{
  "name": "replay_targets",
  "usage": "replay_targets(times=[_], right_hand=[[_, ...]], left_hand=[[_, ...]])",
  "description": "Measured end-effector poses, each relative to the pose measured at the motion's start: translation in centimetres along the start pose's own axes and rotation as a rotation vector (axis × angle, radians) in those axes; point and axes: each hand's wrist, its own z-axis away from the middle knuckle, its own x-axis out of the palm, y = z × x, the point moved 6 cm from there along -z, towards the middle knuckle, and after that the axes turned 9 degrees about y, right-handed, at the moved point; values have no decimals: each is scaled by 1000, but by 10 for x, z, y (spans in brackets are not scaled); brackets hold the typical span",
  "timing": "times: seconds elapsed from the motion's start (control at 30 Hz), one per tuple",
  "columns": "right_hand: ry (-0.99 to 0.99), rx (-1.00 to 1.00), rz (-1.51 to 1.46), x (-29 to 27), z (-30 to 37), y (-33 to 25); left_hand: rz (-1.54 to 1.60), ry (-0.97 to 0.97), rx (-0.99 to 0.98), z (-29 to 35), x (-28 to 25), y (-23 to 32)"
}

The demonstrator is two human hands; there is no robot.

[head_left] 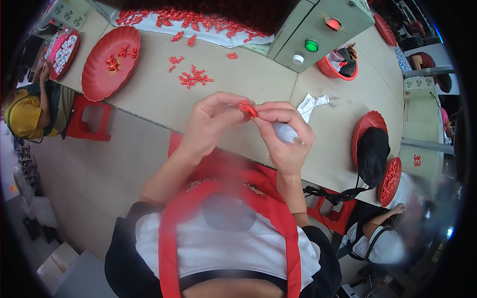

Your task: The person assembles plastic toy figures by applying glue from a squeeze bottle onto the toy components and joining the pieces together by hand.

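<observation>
A small red plastic figure (247, 108) is held up over the table's near edge, between both sets of fingertips. My left hand (206, 121) pinches it from the left with thumb and fingers. From the right, my right hand (288, 141) has its thumb and forefinger on it. Tucked in that same hand is a small whitish squeeze bottle (285, 132), partly covered by the fingers. Beyond my hands lies a loose cluster of red figures (196, 78), with a few single ones scattered farther off. Their exact shape is too small to make out.
Heaped red figures (198, 21) lie on white cloth under a green machine housing (310, 30). A red scalloped tray (94, 74) stands left. To the right are a red basket (343, 74), crumpled tissue (311, 105) and a black bag (372, 154). Co-workers sit on both sides.
</observation>
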Motion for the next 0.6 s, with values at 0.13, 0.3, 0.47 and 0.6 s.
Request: replay_targets(times=[0.13,0.3,0.47,0.6], right_hand=[[-31,-276,63,9,6,-14],[-57,-319,30,10,11,-21],[-55,-390,18,11,13,-20],[-16,-430,36,11,12,-22]], left_hand=[[-68,-76,404,2,5,16],[-178,-71,669,18,10,29],[-357,-77,858,25,12,35],[-383,-76,879,26,9,36]])
